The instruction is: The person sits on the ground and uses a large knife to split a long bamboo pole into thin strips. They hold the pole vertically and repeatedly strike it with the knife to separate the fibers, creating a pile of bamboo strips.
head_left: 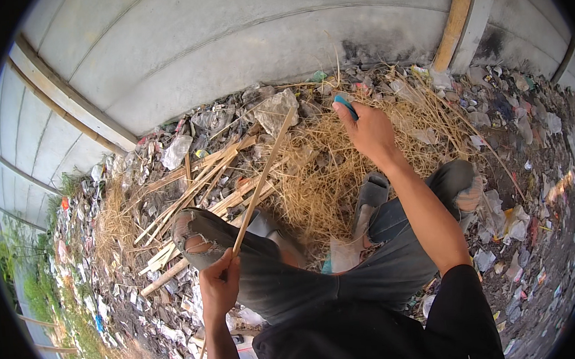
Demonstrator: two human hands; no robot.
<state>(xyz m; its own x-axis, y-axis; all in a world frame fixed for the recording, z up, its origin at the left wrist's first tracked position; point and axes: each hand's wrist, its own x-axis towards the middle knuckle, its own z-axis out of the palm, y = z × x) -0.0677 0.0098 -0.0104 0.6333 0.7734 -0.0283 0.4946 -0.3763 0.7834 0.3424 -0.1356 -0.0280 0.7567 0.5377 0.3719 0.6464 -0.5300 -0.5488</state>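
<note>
Fingers (363, 108) of the right hand (372, 132) partly hide a blue object (344, 101).

Grey wall (247, 63) (smudged black), littered ground (538, 161), green weeds (41, 290)

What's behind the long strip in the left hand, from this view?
Past the edges of the long strip in the left hand, I see the trouser leg, other strips, straw and a pale rock. Whatever its width covers is hidden.
</note>
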